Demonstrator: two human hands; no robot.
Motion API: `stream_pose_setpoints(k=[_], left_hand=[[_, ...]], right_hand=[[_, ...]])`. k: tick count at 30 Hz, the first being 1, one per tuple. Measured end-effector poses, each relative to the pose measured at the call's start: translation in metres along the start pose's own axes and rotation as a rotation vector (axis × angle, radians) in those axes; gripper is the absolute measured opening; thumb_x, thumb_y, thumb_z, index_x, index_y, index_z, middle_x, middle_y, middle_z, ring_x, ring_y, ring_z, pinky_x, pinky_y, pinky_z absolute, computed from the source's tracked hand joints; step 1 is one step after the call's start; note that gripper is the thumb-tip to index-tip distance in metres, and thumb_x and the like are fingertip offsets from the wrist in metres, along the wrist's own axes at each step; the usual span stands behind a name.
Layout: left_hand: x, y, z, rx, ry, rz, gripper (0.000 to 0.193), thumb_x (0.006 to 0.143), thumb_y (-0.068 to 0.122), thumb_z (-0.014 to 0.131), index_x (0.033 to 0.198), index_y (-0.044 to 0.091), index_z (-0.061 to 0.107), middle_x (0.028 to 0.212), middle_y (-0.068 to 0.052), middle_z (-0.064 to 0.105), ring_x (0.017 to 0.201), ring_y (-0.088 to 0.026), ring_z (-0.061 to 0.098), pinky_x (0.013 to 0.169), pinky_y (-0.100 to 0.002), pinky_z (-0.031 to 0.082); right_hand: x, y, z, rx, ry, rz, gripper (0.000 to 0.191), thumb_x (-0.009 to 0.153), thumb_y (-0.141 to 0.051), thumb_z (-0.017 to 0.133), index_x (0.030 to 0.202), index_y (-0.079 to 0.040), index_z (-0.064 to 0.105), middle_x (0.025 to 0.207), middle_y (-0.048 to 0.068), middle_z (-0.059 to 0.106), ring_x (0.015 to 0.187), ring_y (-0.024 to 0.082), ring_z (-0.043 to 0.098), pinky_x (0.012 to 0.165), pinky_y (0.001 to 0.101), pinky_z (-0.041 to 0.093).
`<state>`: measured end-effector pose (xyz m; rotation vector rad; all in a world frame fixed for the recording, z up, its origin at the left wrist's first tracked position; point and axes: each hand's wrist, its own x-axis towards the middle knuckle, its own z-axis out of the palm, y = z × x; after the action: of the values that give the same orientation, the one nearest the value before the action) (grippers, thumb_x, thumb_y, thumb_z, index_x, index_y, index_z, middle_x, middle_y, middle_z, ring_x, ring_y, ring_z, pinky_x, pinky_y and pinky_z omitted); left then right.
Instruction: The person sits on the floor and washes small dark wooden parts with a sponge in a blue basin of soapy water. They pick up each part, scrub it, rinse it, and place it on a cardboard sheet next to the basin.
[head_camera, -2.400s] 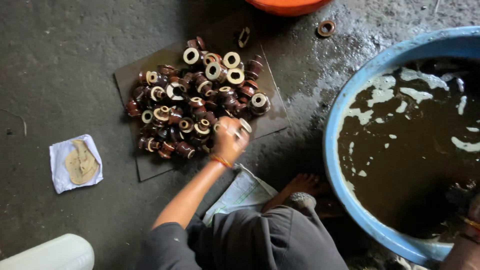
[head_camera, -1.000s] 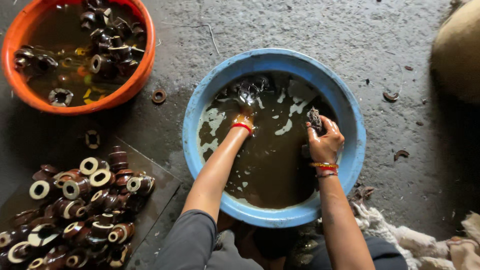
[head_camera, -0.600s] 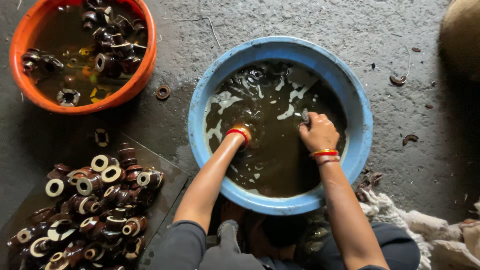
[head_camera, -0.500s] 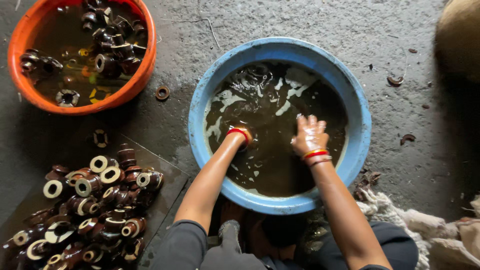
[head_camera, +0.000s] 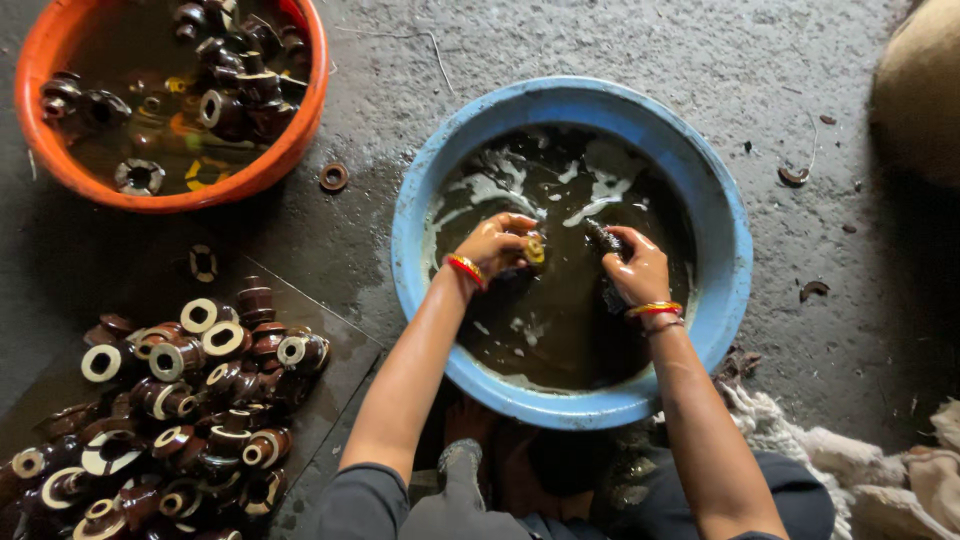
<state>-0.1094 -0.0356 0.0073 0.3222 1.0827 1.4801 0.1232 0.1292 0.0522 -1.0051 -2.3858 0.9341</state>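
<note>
Over blue basin (head_camera: 735, 255): small brown piece (head_camera: 535, 250) pinched in left hand (head_camera: 495, 245) fingers (head_camera: 520, 222).

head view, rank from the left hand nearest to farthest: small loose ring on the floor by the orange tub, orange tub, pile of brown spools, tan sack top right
Measured from the left hand:
1. Small loose ring, on the floor up and to its left.
2. Orange tub, beyond the ring, top left.
3. Pile of brown spools, lower left; close to the tub's near rim, hard to separate.
4. Tan sack, top right corner.

Orange basin (head_camera: 290, 140), pile of brown insulators (head_camera: 190, 400), rag (head_camera: 870, 470)
</note>
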Motion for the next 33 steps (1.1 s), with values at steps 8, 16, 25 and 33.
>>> stream_pose_setpoints(k=[8, 16, 25, 33], left_hand=[[-0.018, 0.003, 0.021, -0.204, -0.156, 0.111, 0.031, 0.095, 0.003, 0.066, 0.126, -0.002, 0.065, 0.114, -0.014, 0.073, 0.102, -0.021, 0.073, 0.090, -0.038, 0.062], [-0.015, -0.004, 0.015, -0.175, -0.073, 0.181, 0.041, 0.090, -0.001, 0.048, 0.125, -0.001, 0.067, 0.103, -0.017, 0.074, 0.075, -0.023, 0.070, 0.066, -0.037, 0.058], [-0.003, -0.005, 0.002, -0.542, -0.124, 0.244, 0.055, 0.075, -0.006, 0.045, 0.129, -0.007, 0.054, 0.113, -0.023, 0.066, 0.103, -0.038, 0.069, 0.098, -0.048, 0.059], [-0.013, 0.004, 0.001, -0.660, -0.215, 0.451, 0.057, 0.080, 0.003, 0.047, 0.136, -0.004, 0.055, 0.120, -0.018, 0.066, 0.116, -0.037, 0.066, 0.098, -0.048, 0.056]], right_hand=[[-0.005, -0.024, 0.008, 0.745, -0.213, -0.133, 0.043, 0.085, -0.001, 0.062, 0.127, 0.004, 0.065, 0.118, 0.004, 0.070, 0.108, 0.012, 0.064, 0.098, 0.0264, 0.051], [-0.018, -0.065, 0.006, 0.097, 0.042, -0.242, 0.038, 0.086, -0.012, 0.069, 0.124, -0.011, 0.069, 0.116, 0.009, 0.072, 0.103, 0.026, 0.071, 0.091, 0.0356, 0.056], [-0.027, -0.097, 0.016, -0.796, 0.197, -0.439, 0.041, 0.071, -0.026, 0.077, 0.111, -0.019, 0.072, 0.120, 0.008, 0.068, 0.119, 0.032, 0.059, 0.089, 0.0474, 0.046], [-0.021, -0.129, 0.045, 0.052, -0.017, -0.461, 0.043, 0.089, -0.008, 0.074, 0.131, -0.011, 0.064, 0.131, 0.009, 0.064, 0.116, 0.031, 0.064, 0.096, 0.0406, 0.054]])
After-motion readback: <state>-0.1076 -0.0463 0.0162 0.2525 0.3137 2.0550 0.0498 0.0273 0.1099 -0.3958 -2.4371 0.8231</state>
